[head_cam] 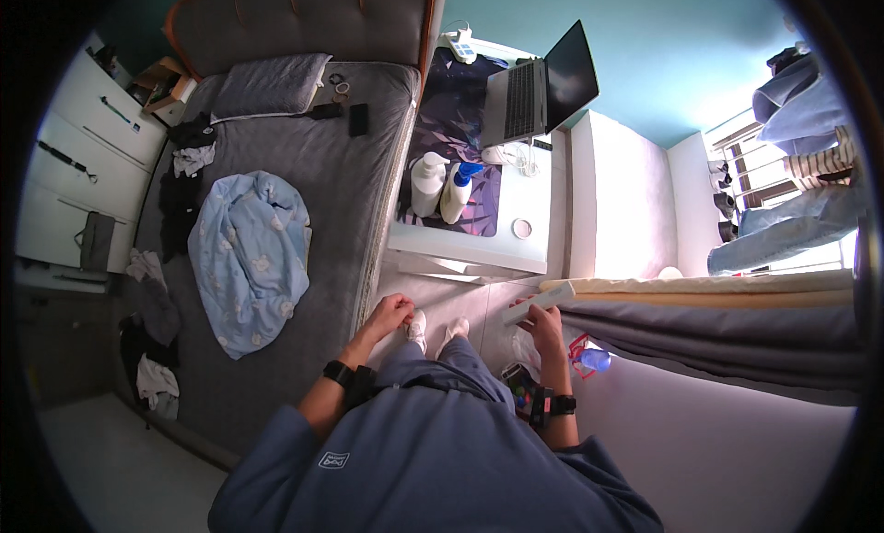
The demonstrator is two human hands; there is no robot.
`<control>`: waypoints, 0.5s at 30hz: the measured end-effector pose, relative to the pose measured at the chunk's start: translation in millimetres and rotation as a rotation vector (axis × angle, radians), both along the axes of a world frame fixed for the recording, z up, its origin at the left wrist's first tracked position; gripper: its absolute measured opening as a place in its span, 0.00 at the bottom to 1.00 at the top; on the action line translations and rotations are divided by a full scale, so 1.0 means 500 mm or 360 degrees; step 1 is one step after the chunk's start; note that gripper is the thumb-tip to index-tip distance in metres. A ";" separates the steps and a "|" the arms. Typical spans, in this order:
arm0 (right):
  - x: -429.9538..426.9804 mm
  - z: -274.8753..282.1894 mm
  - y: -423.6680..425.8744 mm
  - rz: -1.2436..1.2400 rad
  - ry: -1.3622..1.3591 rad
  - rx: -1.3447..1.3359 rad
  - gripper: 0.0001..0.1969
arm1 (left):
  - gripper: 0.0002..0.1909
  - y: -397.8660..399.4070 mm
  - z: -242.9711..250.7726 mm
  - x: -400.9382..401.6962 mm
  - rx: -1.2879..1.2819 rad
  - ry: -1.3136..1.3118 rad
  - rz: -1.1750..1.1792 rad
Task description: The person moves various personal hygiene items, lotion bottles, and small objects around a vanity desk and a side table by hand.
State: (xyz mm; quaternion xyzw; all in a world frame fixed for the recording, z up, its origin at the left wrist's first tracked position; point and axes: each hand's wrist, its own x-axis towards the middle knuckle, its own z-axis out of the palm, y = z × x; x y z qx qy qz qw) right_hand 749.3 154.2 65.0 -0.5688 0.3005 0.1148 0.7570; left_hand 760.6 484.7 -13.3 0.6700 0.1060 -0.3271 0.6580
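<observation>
My right hand (544, 323) is closed around a long white box (540, 303), held at a slant in front of the curtain's edge. My left hand (390, 314) hangs above my shoe beside the bed, its fingers curled; whether anything small lies between them I cannot tell. Beyond both hands stands a white desk (476, 251) with a dark patterned mat. Two pump bottles stand on it, one all white (427, 187) and one with a blue pump (456, 194). Behind them is an open laptop (514, 101), and a small round white item (521, 228) lies near the desk's front corner.
At the left is a bed (331, 236) with a light blue blanket (252, 263), a grey pillow (269, 85) and heaped clothes. A grey curtain (711, 339) hangs at the right. By my right forearm are a plastic bag (526, 346) and a blue and red item (594, 359).
</observation>
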 end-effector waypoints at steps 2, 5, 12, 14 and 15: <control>0.006 -0.001 -0.004 0.0015 0.0007 -0.0015 0.15 | 0.08 -0.004 0.003 0.005 0.0002 -0.0010 0.0024; 0.014 -0.001 -0.009 0.0044 0.0004 -0.0025 0.14 | 0.08 -0.007 0.011 0.013 -0.0029 0.0010 0.0031; 0.063 0.011 -0.013 0.0113 0.0008 -0.0059 0.12 | 0.09 -0.006 0.002 0.036 -0.0013 0.0042 0.0061; 0.079 0.007 -0.013 0.0145 -0.0014 -0.0044 0.12 | 0.09 -0.002 -0.007 0.043 -0.0031 0.0031 0.0078; 0.088 0.005 -0.017 0.0172 -0.0035 -0.0037 0.12 | 0.09 -0.005 -0.004 0.047 -0.0039 0.0036 0.0104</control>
